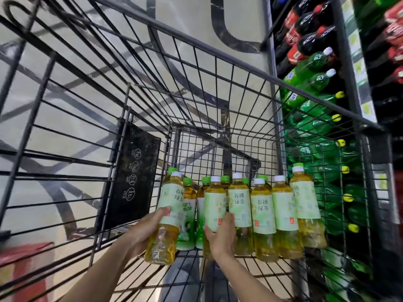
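Amber tea in a clear plastic bottle with a white cap and pale green label (169,203) is gripped by the left hand (145,232), fingers and thumb wrapped round its lower half, tilted just off the left end of the row. The right hand (220,236) curls round a second white-capped tea bottle (214,204) standing beside it. Both are low inside the black wire shopping cart (239,65), where more white-capped and green-capped tea bottles (262,210) run in a row to the cart's right wall. A black plastic flap with white icons (130,175) hangs at the left wall. Beyond the right wall, shelves hold green soda bottles (305,73) and dark cola bottles (309,20). This looks like a pair being lifted out; next, both grips must raise the bottles clear of their neighbours and the cart's rim
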Demonstrator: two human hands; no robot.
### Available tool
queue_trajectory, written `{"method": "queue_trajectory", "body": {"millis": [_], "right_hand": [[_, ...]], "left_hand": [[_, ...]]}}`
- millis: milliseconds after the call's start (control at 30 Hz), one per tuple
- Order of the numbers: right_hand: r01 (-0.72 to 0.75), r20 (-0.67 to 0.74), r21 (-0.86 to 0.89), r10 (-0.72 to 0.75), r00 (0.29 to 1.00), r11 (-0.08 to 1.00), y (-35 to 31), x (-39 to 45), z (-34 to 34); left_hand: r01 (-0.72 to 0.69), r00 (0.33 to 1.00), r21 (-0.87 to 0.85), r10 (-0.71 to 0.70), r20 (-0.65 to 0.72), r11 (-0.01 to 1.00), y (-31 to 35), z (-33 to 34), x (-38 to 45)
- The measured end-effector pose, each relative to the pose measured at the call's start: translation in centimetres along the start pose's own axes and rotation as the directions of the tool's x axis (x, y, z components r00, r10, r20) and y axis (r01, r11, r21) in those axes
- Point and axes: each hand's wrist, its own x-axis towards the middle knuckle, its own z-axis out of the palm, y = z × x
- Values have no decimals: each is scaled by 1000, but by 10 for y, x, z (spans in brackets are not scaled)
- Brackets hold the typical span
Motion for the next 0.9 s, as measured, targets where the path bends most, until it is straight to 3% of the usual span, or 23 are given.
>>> {"method": "queue_trajectory", "body": {"millis": [200,533,700,900], "right_hand": [[-87,59,196,77,995,977,-2,6,1],[-327,190,216,289,938,920,7,26,45],[-341,248,296,273,930,892,4,18,29],[-297,334,440,152,930,848,2,21,15]], "left_hand": [[-1,1000,20,1,6,1000,-4,-6,4],[-48,998,25,47,45,999,-11,-10,8],[-70,997,32,70,13,997,-15,-14,14],[-60,998,52,59,32,997,-18,-7,17]]}}
